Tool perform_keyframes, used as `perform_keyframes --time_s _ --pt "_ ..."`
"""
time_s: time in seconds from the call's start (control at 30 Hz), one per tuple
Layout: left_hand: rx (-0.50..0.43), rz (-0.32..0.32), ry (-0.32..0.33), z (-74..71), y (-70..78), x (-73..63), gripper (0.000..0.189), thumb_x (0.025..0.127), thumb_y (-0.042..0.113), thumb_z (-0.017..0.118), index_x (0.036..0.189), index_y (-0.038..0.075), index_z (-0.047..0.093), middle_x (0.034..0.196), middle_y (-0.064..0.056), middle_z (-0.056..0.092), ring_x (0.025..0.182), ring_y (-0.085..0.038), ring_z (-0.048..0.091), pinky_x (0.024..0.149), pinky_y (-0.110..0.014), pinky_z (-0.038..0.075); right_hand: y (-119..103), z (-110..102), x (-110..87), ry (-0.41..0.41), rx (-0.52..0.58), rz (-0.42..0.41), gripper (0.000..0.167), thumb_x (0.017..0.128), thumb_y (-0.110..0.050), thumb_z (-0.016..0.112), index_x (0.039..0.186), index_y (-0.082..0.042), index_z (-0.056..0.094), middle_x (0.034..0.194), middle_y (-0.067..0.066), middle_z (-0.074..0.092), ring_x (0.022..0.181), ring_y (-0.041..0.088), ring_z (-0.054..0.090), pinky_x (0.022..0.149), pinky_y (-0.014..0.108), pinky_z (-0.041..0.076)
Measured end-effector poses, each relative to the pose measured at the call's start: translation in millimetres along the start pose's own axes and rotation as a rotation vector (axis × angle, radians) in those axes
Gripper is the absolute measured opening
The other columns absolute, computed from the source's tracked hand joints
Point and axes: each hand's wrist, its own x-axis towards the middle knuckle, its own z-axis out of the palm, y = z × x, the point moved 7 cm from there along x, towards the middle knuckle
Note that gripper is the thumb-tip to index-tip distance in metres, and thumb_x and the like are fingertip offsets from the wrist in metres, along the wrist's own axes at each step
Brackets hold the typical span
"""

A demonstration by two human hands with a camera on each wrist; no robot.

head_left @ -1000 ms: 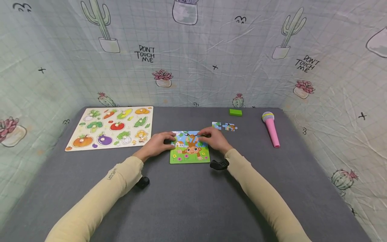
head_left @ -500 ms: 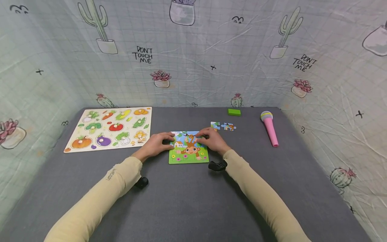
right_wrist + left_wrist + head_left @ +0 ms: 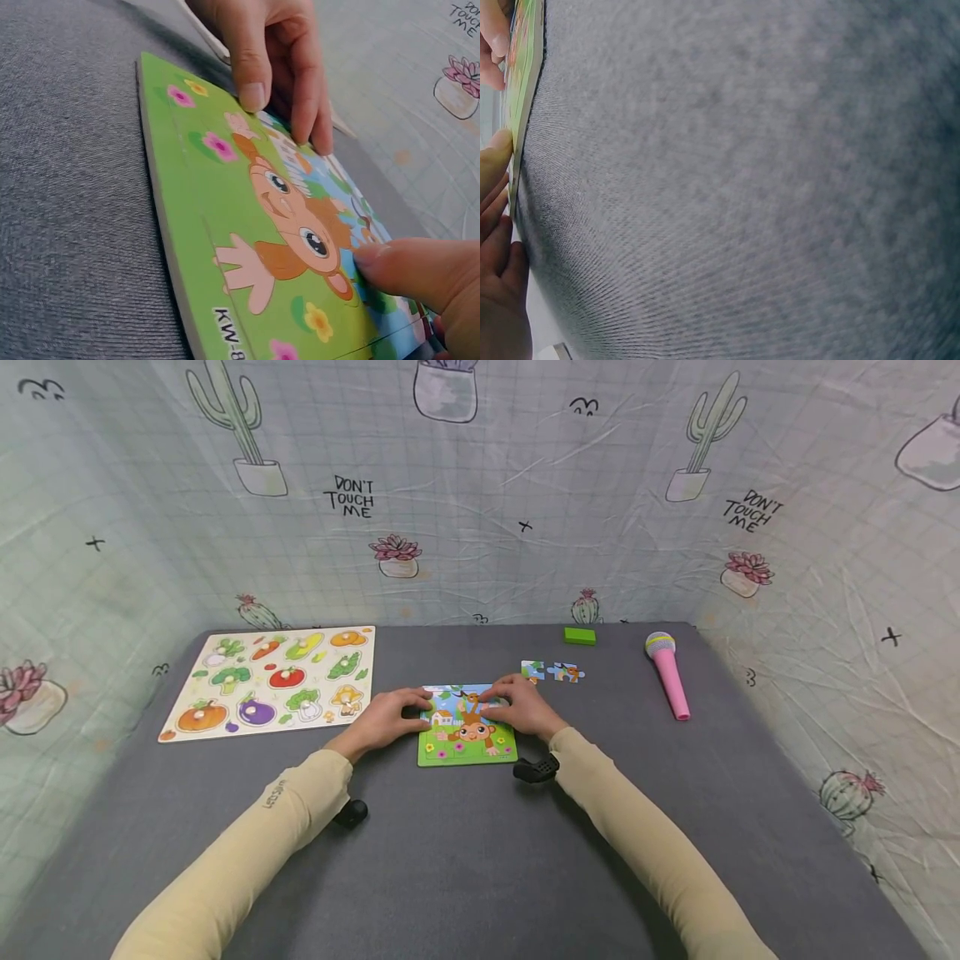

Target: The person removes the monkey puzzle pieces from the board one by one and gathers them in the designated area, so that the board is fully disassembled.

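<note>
A square jigsaw puzzle [image 3: 468,747] with a monkey, flowers and a small house lies flat on the grey table. My left hand [image 3: 385,718] grips its left edge, the thumb on top and the fingers farther up that side. From the right, my right hand [image 3: 525,708] reaches over the upper part, thumb and fingertips pinching at the picture near the monkey's legs. In the right wrist view the right thumb [image 3: 397,262] touches the puzzle's face beside the monkey's head. Whether a separate piece sits under those fingertips is hidden. Two loose jigsaw pieces [image 3: 566,672] lie behind the right hand.
A vegetable peg puzzle board [image 3: 255,681] lies at the back left. Behind the loose pieces is a green block [image 3: 580,636]. A pink toy microphone [image 3: 669,681] lies to the right. A patterned cloth [image 3: 450,502] hangs behind the table.
My right fingertips have slid slightly left over the upper part of the puzzle. The left hand keeps its place at the left edge. The whole view has shifted a little.
</note>
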Motion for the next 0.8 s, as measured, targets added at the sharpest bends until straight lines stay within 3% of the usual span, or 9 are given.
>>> perform_keyframes --time_s 0.27,0.8 --pt "0.004 0.0 0.0 -1.0 1.4 2.3 0.035 0.088 0.018 0.075 0.118 0.001 0.069 0.139 -0.013 0.055 0.135 -0.033 0.043 0.112 -0.049 0.034 -3.2 -2.8 1.9 -0.008 -0.034 -0.021 0.024 0.094 -0.019 0.068 0.115 -0.009 0.072 0.128 0.013 0.044 0.119 0.028 0.041 0.098 0.046 0.041" --pt "0.009 0.003 -0.002 -0.2 0.4 -0.7 0.034 0.087 0.017 0.075 0.117 0.0 0.07 0.139 -0.015 0.055 0.134 -0.034 0.044 0.111 -0.05 0.035 0.7 2.0 2.8 0.018 0.014 -0.004 0.019 0.093 -0.015 0.069 0.111 -0.01 0.072 0.124 0.012 0.043 0.113 0.027 0.041 0.094 0.043 0.042"
